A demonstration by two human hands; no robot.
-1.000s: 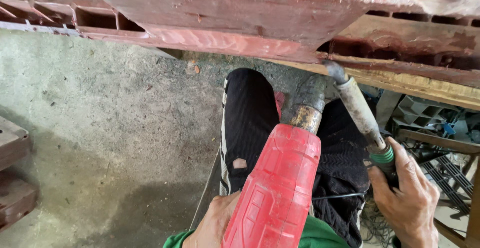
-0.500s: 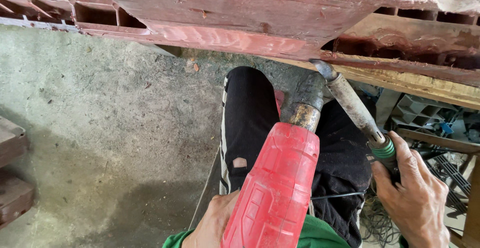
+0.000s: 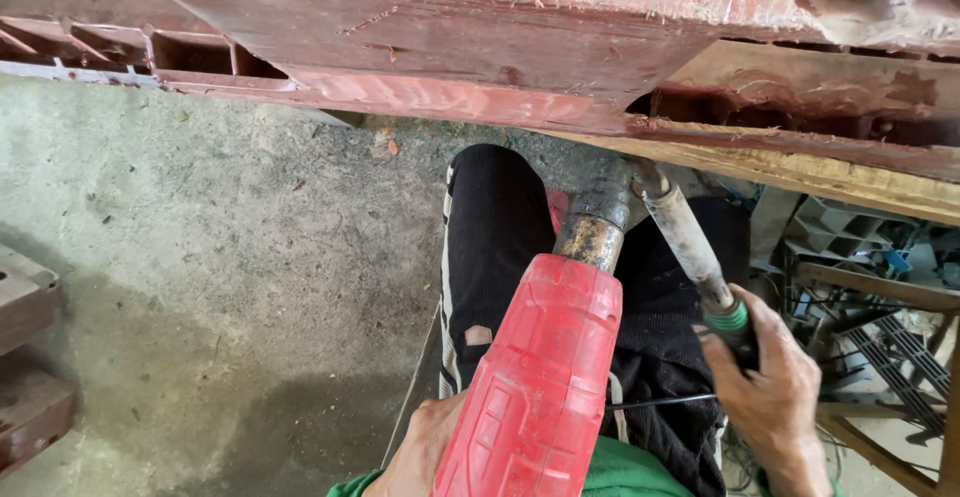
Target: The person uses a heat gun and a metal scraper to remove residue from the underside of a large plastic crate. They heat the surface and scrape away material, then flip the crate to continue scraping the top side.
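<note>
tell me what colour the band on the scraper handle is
Green, on the scraper handle in the right hand; head view.

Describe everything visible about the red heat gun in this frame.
The red plastic heat gun has a ribbed, moulded body and a scorched, rusty metal nozzle. It points up toward the underside of the red painted wooden piece. The left hand grips its lower end. Its nozzle sits beside the metal scraper shaft; contact unclear.

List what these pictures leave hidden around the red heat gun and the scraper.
- Head view: scraper blade tip, hidden by the heat gun nozzle and red wood beam.
- Left hand: grip covered by the gun, cut off by the bottom edge.
- Right hand: handle mostly covered by fingers.
</note>
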